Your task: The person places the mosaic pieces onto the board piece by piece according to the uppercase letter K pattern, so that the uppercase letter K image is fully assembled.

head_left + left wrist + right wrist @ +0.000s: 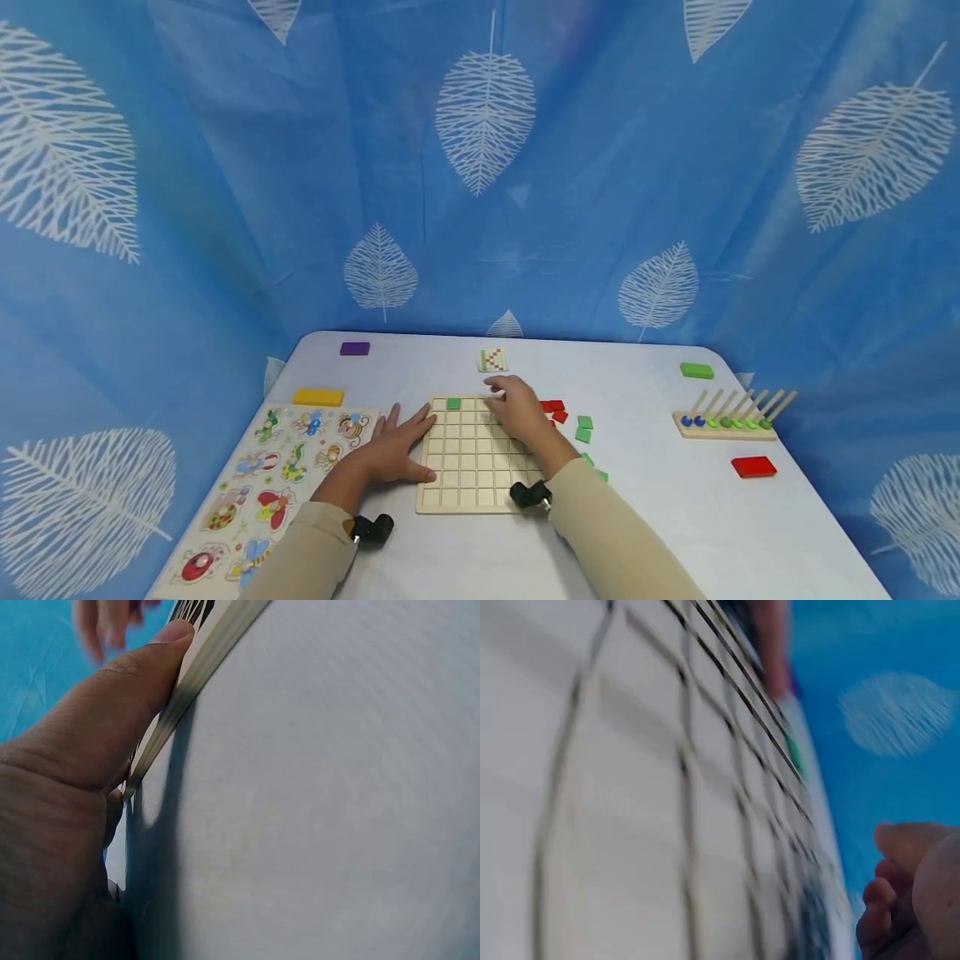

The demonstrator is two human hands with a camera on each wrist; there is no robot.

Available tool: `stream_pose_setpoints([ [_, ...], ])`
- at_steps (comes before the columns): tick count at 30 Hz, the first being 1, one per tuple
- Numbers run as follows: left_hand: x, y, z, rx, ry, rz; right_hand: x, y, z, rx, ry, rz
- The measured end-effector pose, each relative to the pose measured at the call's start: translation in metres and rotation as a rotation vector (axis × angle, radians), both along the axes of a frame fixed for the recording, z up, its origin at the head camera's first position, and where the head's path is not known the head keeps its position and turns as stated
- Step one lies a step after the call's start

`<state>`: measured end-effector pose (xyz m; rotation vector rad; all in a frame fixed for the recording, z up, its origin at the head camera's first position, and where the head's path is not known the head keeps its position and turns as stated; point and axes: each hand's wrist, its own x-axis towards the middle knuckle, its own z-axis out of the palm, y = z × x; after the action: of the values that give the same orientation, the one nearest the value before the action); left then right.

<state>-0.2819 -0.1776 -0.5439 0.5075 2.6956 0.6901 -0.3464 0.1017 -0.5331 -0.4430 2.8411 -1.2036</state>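
A wooden grid board (468, 498) lies on the table with one green square tile (453, 403) in a cell of its far row. At the board's left side my left hand (392, 452) is spread out; in the left wrist view its thumb (112, 712) touches the rim. My right hand (517, 411) is over the board's far right part, its fingers bent and pointing left. In the right wrist view the curled fingers (877, 907) show above the board, and I cannot tell whether they hold something.
Red tiles (557, 406) and green tiles (584, 435) lie right of the board. A patterned card (492, 360) is behind it. An insect puzzle board (247, 479) stands left, with a yellow block (318, 397) behind. A peg stand with beads (723, 427) and a red block (753, 467) are at right.
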Motion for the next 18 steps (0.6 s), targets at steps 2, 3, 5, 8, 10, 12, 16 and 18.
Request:
stream_pose_setpoints([
  [2,0.0,0.0,-0.001,0.005,-0.002,-0.002,0.004,0.034,0.005,-0.015,-0.011,-0.082],
  [3,0.0,0.0,-0.002,0.008,-0.001,0.0,0.005,0.052,0.008,-0.002,-0.018,-0.125],
  [5,0.001,0.0,-0.001,0.01,0.006,0.008,0.007,0.087,0.012,0.037,-0.047,-0.19],
  [8,0.001,-0.001,0.001,0.016,0.003,0.012,0.01,0.132,0.012,0.116,-0.122,-0.234],
  [10,0.001,-0.001,0.001,0.02,-0.001,0.011,0.013,0.153,0.007,0.158,-0.189,-0.22],
  [12,0.001,0.0,0.001,0.022,-0.006,0.007,0.016,0.166,0.001,0.188,-0.235,-0.191],
  [16,0.002,0.001,0.0,0.012,-0.005,0.008,0.02,0.175,-0.007,0.182,-0.253,-0.16],
  [18,0.001,0.002,-0.001,0.01,-0.004,0.009,0.02,0.175,-0.008,0.181,-0.233,-0.167],
])
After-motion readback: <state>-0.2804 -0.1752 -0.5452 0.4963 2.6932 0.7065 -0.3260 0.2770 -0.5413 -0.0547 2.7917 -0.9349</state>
